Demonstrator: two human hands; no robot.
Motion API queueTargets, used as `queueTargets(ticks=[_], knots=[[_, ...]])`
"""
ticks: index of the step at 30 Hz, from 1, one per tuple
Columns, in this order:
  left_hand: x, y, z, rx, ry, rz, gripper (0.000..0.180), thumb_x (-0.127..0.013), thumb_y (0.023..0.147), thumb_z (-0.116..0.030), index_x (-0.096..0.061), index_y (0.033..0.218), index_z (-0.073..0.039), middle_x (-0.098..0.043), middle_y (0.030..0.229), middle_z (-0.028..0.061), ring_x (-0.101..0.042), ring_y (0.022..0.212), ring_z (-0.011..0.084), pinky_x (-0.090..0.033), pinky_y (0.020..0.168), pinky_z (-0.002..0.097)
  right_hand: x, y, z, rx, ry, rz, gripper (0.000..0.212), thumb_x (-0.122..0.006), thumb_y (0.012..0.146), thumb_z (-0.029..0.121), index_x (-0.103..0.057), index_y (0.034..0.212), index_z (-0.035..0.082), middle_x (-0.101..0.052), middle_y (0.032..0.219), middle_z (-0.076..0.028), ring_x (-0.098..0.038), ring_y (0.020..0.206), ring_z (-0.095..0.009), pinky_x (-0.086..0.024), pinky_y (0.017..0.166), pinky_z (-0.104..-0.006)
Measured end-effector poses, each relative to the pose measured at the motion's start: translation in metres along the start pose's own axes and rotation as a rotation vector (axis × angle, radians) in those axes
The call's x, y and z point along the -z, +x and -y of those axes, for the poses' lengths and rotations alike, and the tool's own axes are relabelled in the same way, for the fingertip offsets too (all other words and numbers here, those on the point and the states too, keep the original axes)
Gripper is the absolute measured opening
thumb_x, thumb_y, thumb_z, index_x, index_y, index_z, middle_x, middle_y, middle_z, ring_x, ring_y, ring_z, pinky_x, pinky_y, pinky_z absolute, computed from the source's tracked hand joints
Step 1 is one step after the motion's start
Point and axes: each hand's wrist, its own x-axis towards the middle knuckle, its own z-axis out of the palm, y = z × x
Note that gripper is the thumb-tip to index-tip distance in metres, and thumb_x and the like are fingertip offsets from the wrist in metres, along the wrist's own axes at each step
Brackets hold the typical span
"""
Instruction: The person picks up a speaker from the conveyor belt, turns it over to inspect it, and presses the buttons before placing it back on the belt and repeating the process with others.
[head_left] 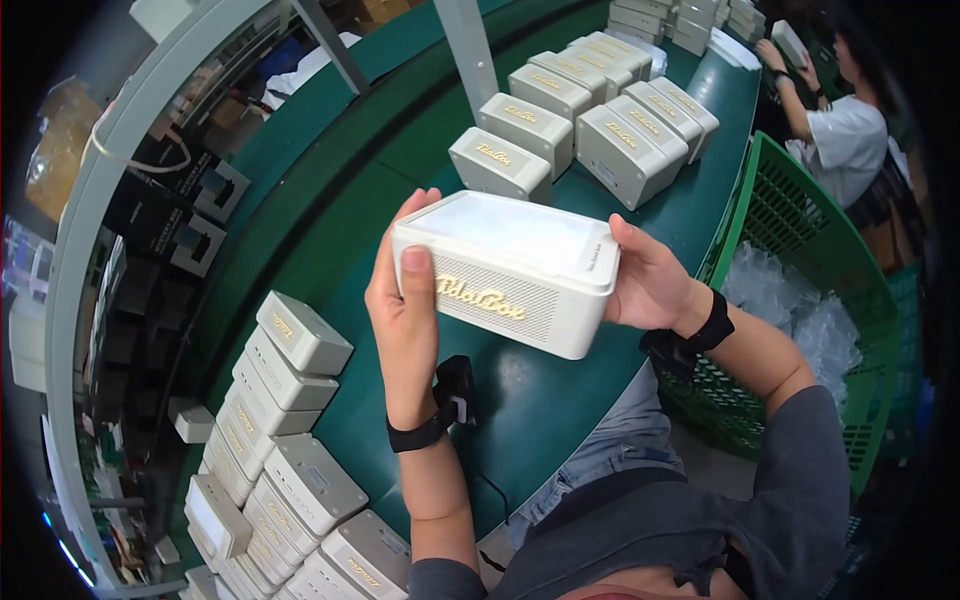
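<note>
I hold a cream box-shaped speaker (510, 270) with a mesh front and gold lettering above the green table (540, 400). My left hand (402, 305) grips its left end, thumb on the front face. My right hand (650, 282) grips its right end. Both wrists wear black straps. The speaker's top face points up toward me and its front is tilted toward my body.
Several identical cream speakers (600, 110) stand in rows at the far side of the table, and more are stacked at the near left (285, 440). A green mesh basket (790, 240) with clear plastic bags stands on the right. Another person (840, 130) works at the far right.
</note>
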Motion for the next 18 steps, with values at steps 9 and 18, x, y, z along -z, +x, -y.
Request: queueTargets(ticks=[9,18], knots=[[-0.029,-0.008,0.007,0.311,-0.587,-0.083,0.068,-0.031,0.098,-0.057,-0.035,0.14,-0.004,-0.046,0.137,0.0118,-0.047,0.123,0.0221,-0.037,0.103,0.0332,-0.031,0.002,-0.009,0.275,-0.422,-0.143,0.096,-0.073,0.082,0.03,-0.009,0.149,0.005,-0.026,0.151,-0.014,-0.03,0.138,-0.024,-0.031,0.109,-0.0369],[-0.028,-0.01,0.024,0.216,-0.596,-0.29,0.081,-0.029,0.091,-0.069,-0.04,0.136,-0.003,-0.047,0.136,0.0114,-0.047,0.123,0.0245,-0.038,0.103,0.0369,-0.022,0.0,-0.034,0.559,-1.265,-0.163,0.108,-0.08,0.072,0.007,-0.005,0.15,0.004,-0.02,0.151,-0.013,-0.022,0.141,-0.022,-0.025,0.112,-0.0352]])
